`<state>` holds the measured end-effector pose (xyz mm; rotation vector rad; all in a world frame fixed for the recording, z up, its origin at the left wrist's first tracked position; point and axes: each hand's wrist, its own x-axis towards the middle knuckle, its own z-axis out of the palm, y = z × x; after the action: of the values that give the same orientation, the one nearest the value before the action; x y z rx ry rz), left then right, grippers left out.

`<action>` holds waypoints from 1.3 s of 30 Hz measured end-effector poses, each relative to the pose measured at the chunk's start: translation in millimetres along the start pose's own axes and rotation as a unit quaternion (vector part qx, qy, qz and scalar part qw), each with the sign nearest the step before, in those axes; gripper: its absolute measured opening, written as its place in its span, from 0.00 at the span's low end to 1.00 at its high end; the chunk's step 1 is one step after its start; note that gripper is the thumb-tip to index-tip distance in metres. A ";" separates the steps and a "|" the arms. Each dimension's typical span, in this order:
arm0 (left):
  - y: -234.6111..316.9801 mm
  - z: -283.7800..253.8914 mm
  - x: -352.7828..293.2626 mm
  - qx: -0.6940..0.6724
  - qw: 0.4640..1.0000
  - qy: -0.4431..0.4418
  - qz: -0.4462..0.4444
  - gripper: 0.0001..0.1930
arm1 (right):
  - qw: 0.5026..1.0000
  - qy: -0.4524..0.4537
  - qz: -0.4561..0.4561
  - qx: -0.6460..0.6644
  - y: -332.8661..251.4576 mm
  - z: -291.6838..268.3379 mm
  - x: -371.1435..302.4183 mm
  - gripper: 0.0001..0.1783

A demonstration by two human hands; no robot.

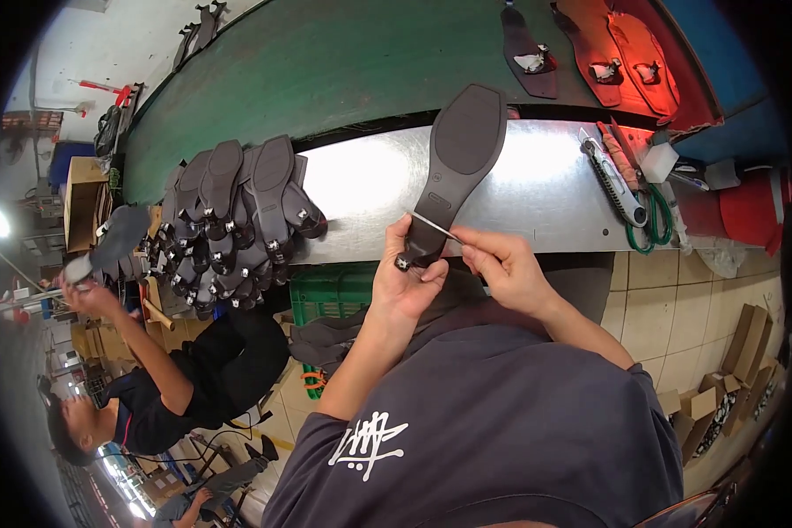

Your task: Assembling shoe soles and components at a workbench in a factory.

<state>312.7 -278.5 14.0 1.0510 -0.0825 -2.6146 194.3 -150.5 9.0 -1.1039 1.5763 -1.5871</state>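
A dark grey shoe sole (468,132) stands upright over the table edge, its broad forepart pointing away from me. My left hand (400,283) is closed around its narrow heel end, where a small shiny metal piece shows at the bottom. In the closed fingers of my right hand (506,271) is a thin silver metal strip (433,226). It lies slantwise across the sole just above the heel end, and its far tip is close to my left fingers. Whether it is a blade or a rod I cannot tell.
Many similar soles (224,172) are heaped on the metal table (352,185) at left. A utility knife (614,183) and green-handled scissors (656,231) lie at right. Beyond runs a green belt (370,70) carrying several soles (528,57). A co-worker (163,378) works at far left.
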 end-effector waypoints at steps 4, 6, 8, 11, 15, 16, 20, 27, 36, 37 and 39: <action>0.0 7.1 -0.3 0.082 0.989 0.044 0.111 0.18 | 0.946 -0.074 0.232 0.212 -6.1 -7.3 4.2 0.21; -0.3 8.8 -0.1 0.105 0.972 0.087 0.191 0.22 | 0.923 -0.129 0.269 0.244 -15.7 -7.8 2.0 0.26; 0.8 4.7 3.3 0.248 0.918 0.067 0.304 0.28 | 0.923 -0.145 0.262 0.243 -12.1 0.8 -6.2 0.31; -3.7 13.2 1.6 0.245 0.891 0.110 0.367 0.31 | 0.906 -0.115 0.281 0.296 -7.4 11.9 -12.4 0.31; -4.8 2.5 7.7 0.309 0.834 0.073 0.451 0.33 | 0.895 -0.107 0.310 0.302 -14.8 12.6 -10.2 0.28; -4.1 0.7 8.8 0.309 0.835 0.074 0.450 0.33 | 0.877 -0.105 0.322 0.340 -16.5 10.8 -7.9 0.27; -0.8 0.2 3.3 0.281 0.859 0.036 0.427 0.33 | 0.818 -0.096 0.326 0.465 -7.2 -2.2 1.3 0.23; 7.3 10.3 -9.4 0.226 0.905 0.066 0.354 0.41 | 0.994 -0.014 -0.060 -0.095 -4.2 8.3 -4.6 0.11; 16.3 6.7 -8.1 0.200 0.935 0.043 0.291 0.39 | 0.970 -0.038 -0.145 -0.192 -23.3 10.9 -7.2 0.10; 17.0 5.0 -7.0 0.200 0.935 0.043 0.291 0.39 | 0.967 -0.037 -0.159 -0.193 -25.6 10.7 -7.4 0.11; 19.4 0.8 -5.1 0.119 0.964 -0.010 0.237 0.36 | 0.962 -0.080 -0.167 -0.200 -34.5 10.9 -13.1 0.10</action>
<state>320.9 -295.3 21.4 0.9359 -0.5912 -2.2115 213.9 -141.2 40.8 -1.7495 1.7109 -1.3653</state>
